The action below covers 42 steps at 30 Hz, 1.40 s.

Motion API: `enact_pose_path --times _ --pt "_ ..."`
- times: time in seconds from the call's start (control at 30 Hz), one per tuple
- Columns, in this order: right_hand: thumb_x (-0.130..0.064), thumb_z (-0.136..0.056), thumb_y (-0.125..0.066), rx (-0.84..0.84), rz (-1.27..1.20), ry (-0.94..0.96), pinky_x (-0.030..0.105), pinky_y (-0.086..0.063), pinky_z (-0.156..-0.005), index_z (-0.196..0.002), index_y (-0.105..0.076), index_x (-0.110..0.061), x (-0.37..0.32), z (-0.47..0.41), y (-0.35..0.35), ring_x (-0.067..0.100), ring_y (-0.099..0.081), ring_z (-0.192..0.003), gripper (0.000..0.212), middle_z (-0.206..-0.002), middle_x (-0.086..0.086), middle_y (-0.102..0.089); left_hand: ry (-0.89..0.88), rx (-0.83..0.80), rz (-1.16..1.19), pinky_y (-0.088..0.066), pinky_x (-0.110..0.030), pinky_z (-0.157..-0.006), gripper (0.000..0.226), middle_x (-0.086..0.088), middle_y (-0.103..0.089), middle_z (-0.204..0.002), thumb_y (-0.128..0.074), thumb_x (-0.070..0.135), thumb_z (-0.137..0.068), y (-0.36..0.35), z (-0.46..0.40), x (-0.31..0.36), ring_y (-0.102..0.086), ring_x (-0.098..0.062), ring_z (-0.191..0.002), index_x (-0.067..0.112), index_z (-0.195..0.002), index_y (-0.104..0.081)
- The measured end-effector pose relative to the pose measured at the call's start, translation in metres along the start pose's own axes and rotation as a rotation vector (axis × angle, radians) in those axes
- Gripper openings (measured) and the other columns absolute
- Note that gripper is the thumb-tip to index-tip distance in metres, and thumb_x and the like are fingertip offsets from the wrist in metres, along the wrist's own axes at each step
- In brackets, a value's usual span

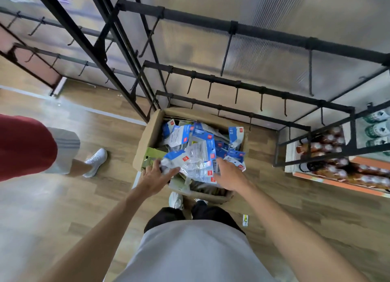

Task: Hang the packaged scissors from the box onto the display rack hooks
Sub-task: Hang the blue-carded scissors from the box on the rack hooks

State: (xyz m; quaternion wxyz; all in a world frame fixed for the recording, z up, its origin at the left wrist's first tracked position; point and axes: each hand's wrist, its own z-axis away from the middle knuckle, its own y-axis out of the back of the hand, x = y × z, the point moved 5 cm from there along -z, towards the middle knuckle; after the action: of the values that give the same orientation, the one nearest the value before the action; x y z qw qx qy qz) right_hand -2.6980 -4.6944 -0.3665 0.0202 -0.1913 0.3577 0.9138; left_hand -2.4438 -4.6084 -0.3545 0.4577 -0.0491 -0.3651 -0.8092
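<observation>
Both hands reach into box point(147, 138) below the rack point(242, 85) hooks to gather stock. Left hand point(155, 179) grasps a scissor pack point(177, 161); right hand point(229, 176) grip state hidden among packs.

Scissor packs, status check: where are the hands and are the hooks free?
Both hands in the box: left hand grips a scissor pack, right hand reaches into the pile. Rack hooks bare, nothing hung yet. No obstruction seen.
</observation>
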Motion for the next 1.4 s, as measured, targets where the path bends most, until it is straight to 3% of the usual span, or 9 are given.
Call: enact_pose_path --times 0.13,0.27,0.43,0.57,0.67,0.83,1.0,1.2,1.4 --pt "-0.026 -0.097 -0.055 0.096 -0.111 -0.018 0.037 -0.047 -0.076 -0.123 -0.046 -0.018 -0.004 -0.015 0.014 0.027 -0.061 -0.106 0.029 -0.118 0.004 -0.061 0.023 0.079 0.179 -0.016 -0.052 -0.119 0.078 -0.016 -0.019 -0.161 -0.043 0.059 -0.097 0.003 -0.001 0.007 -0.017 -0.037 -0.147 0.021 -0.158 -0.01" --pt "-0.012 -0.093 -0.059 0.143 -0.092 0.02 0.045 -0.053 -0.079 -0.12 -0.045 -0.018 -0.006 -0.025 0.021 0.031 -0.061 -0.105 0.031 -0.118 0.007 -0.061 -0.095 0.162 0.157 -0.03 -0.05 -0.112 0.066 -0.021 -0.039 -0.144 -0.047 0.043 -0.101 0.007 -0.006 0.014 -0.035 -0.039 -0.136 0.01 -0.152 -0.021" --pt "0.007 -0.092 -0.048 0.152 0.038 0.075 0.044 -0.052 -0.083 -0.142 -0.044 -0.018 -0.002 -0.041 0.026 0.031 -0.058 -0.116 0.056 -0.134 0.008 -0.055 -0.21 0.212 0.229 -0.039 -0.033 -0.081 0.02 -0.004 -0.05 -0.105 -0.053 0.011 -0.099 0.012 -0.014 0.021 -0.051 -0.026 -0.1 0.014 -0.115 -0.041" --pt "0.015 -0.08 -0.056 0.262 0.304 0.18 0.042 -0.051 -0.062 -0.149 -0.039 -0.021 -0.003 -0.067 0.031 0.033 -0.061 -0.095 0.08 -0.124 0.008 -0.047 -0.175 0.124 0.305 -0.038 -0.021 -0.054 0.011 0.009 -0.055 -0.081 -0.059 0.013 -0.097 0.008 -0.04 0.012 -0.053 -0.016 -0.072 0.016 -0.102 -0.05" --pt "0.017 -0.074 -0.064 0.32 0.443 0.304 0.046 -0.054 -0.077 -0.145 -0.048 -0.016 -0.011 -0.083 0.028 0.035 -0.055 -0.112 0.08 -0.135 0.015 -0.045 -0.128 0.074 0.457 -0.049 -0.022 -0.065 0.02 0.007 -0.066 -0.092 -0.064 0.005 -0.091 0.007 -0.062 0.002 -0.063 -0.012 -0.081 0.019 -0.106 -0.06" --pt "0.014 -0.068 -0.077 0.38 0.492 0.39 0.044 -0.055 -0.078 -0.115 -0.073 -0.012 -0.009 -0.104 0.03 0.035 -0.059 -0.109 0.054 -0.13 0.014 -0.06 -0.12 0.043 0.498 -0.058 -0.049 -0.085 0.039 0.011 -0.073 -0.081 -0.071 0.002 -0.084 0.011 -0.091 -0.016 -0.069 -0.019 -0.085 0.041 -0.084 -0.069" --pt "0.002 -0.078 -0.076 0.417 0.335 0.443 0.045 -0.057 -0.085 -0.096 -0.075 -0.009 -0.017 -0.109 0.036 0.032 -0.063 -0.109 0.021 -0.114 0.011 -0.071 -0.146 0.053 0.511 -0.056 -0.06 -0.082 0.02 -0.005 -0.073 -0.092 -0.072 0.001 -0.082 0.023 -0.095 -0.029 -0.07 -0.032 -0.092 0.018 -0.093 -0.068" --pt "-0.027 -0.103 -0.053 0.52 -0.328 0.252 0.034 -0.033 -0.058 -0.098 -0.056 -0.01 -0.053 -0.068 0.058 0.019 -0.047 -0.062 0.018 -0.072 0.001 -0.055 -0.219 0.047 0.57 -0.057 -0.048 -0.083 0.024 -0.011 -0.072 -0.097 -0.067 -0.007 -0.085 0.052 -0.079 -0.016 -0.069 -0.029 -0.093 0.008 -0.104 -0.067" --pt "-0.021 -0.104 -0.049 0.578 -0.27 0.339 0.034 -0.035 -0.063 -0.1 -0.056 -0.011 -0.103 -0.028 0.099 0.018 -0.049 -0.07 0.014 -0.08 0.0 -0.057 -0.346 0.035 0.617 -0.053 -0.039 -0.077 0.035 -0.006 -0.072 -0.097 -0.063 -0.006 -0.089 0.109 -0.059 0.018 -0.066 -0.021 -0.089 0.027 -0.101 -0.069"
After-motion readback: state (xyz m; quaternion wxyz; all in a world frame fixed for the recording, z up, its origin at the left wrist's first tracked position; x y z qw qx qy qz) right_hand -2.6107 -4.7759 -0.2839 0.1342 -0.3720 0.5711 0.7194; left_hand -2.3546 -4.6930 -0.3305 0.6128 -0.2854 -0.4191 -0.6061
